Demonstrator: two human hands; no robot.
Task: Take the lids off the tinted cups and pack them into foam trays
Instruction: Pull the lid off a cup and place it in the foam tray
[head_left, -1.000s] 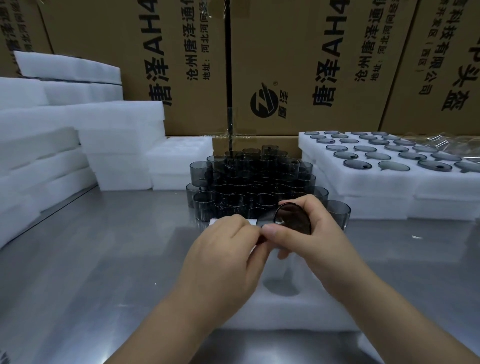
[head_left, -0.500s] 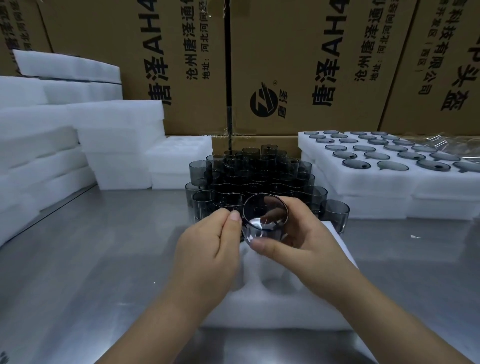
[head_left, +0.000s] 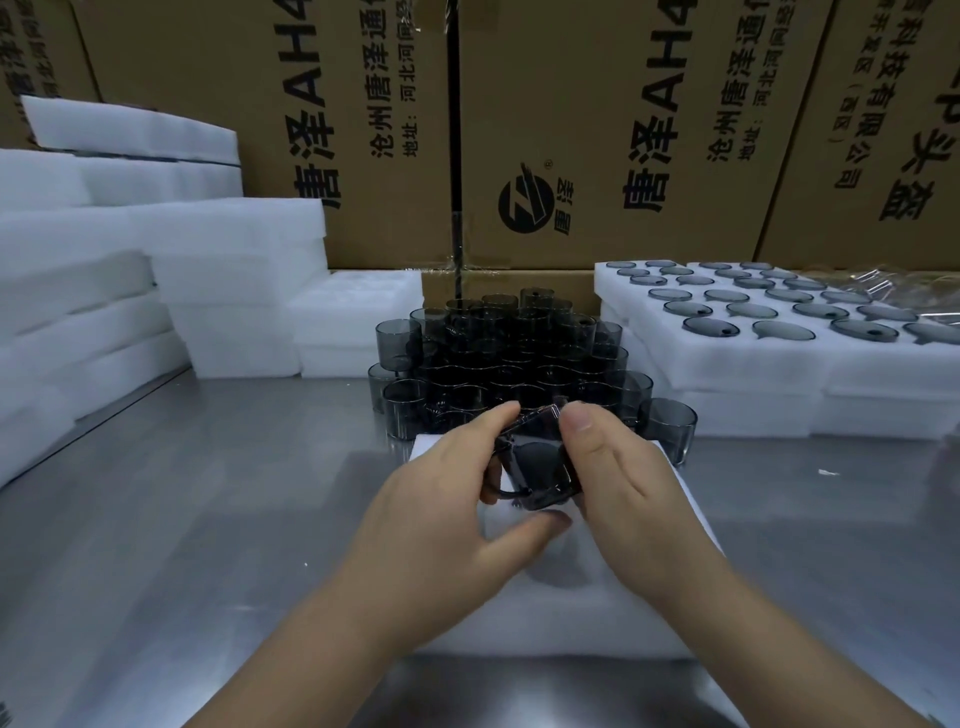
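Left hand (head_left: 441, 519), right hand (head_left: 623, 483) gripping cup (head_left: 535, 467) — tilted

Metal table (head_left: 182, 519) with foam trays (head_left: 234, 244), tinted cups (head_left: 519, 358), perhaps cartons (head_left: 597, 130).

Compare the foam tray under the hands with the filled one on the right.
The near tray lies directly on the metal table; the right tray tops a foam stack. The near tray's visible pocket is empty; the right tray's pockets hold tinted pieces. Both are white foam.
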